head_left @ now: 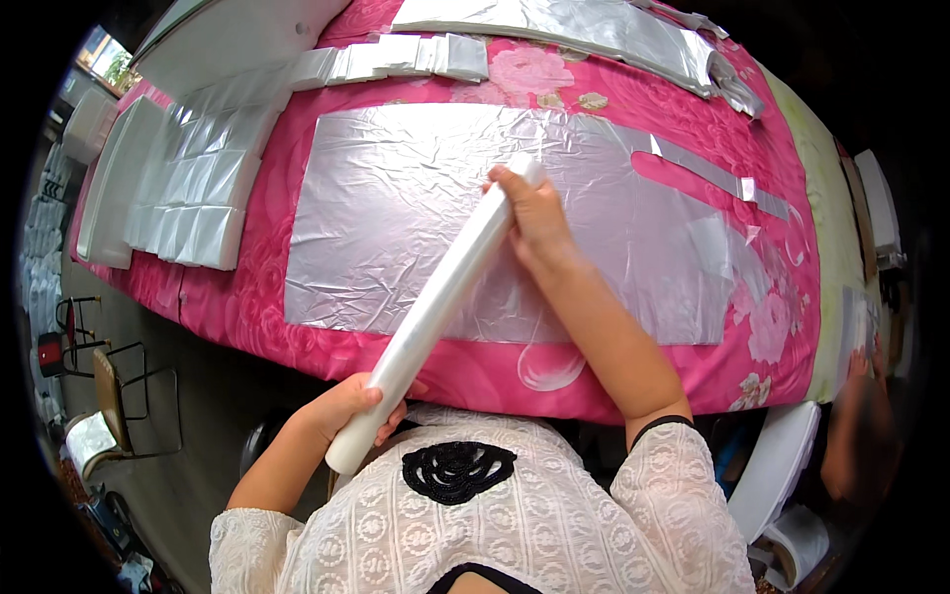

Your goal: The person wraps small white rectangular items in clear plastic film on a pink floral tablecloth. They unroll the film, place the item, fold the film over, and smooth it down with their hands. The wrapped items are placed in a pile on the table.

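A long, glossy white roll [427, 319] of what looks like thin plastic film slants across in front of me. My left hand [350, 406] is wrapped around its near lower end, close to my body. Higher up, near the far end, my right hand [534, 214] grips it with the fingers curled around. Under the roll's upper part lies a large, creased silvery plastic bag [366, 198], spread flat. Its right end has a rounded cut-out between two handle strips. The roll and my right forearm cover part of it.
A pink floral cloth [247, 322] covers the table. Stacked folded plastic bundles [203, 178] stand at the left, beside a white tray [114, 193]. More silvery sheets [554, 35] lie along the far side. A chair [109, 401] stands lower left; another person's arm [853, 426] shows at right.
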Demonstrator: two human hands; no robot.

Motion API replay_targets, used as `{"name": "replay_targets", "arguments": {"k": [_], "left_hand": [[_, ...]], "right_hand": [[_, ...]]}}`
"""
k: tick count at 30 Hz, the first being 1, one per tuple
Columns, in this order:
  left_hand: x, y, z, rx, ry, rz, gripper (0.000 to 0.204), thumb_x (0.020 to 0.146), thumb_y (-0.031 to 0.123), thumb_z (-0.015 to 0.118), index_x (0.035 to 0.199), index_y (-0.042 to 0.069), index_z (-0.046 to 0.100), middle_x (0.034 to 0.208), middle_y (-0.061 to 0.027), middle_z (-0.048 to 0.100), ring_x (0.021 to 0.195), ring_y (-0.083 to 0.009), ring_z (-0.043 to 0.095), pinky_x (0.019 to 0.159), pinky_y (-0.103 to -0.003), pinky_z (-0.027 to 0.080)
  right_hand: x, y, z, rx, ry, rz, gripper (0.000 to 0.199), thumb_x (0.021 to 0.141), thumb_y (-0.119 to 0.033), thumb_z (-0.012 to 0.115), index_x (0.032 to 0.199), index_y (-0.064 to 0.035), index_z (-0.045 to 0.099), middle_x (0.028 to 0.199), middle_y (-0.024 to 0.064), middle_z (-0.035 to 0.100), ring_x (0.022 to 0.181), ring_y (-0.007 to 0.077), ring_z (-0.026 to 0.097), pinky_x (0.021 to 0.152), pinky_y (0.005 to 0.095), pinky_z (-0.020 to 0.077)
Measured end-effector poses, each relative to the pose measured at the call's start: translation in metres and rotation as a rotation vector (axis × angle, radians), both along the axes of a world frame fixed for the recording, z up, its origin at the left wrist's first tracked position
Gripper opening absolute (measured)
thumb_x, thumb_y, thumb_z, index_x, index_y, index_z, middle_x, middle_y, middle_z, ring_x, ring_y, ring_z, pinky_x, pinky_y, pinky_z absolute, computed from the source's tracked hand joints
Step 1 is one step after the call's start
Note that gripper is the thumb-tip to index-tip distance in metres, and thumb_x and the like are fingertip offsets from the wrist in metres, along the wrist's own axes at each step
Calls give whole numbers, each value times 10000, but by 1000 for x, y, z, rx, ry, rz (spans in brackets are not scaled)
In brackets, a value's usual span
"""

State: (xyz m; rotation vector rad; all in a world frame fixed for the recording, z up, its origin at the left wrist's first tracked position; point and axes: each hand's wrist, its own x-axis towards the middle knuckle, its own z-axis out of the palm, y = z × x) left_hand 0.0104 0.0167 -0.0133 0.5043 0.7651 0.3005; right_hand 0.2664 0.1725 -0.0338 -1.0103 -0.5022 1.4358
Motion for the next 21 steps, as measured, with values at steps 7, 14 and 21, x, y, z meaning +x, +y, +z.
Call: {"name": "replay_targets", "arguments": {"k": [7,14,21], "left_hand": [[-13,-18,-8,-145,-66,24,713,676,431,732,1129,-68,499,648,-60,516,497,-131,508,454,-246,429],[-16,-22,-14,-226,-133,55,710,673,410,733,1136,-72,495,657,-74,524,492,-129,504,447,-241,424],[-25,-22,-14,-181,-115,-2,755,638,403,757,1154,-73,478,729,-113,573,530,-132,534,495,-240,445]], "right_hand": [[74,11,12,-28,-507,185,274,865,-220,587,1050,-19,565,857,43,596,656,30,512,523,141,403],[57,0,27,-75,-602,604,246,840,-294,632,914,-60,613,630,-36,546,479,0,435,437,134,329],[72,15,11,25,-735,538,215,829,-227,629,868,-16,640,690,5,585,604,59,506,526,208,399]]}}
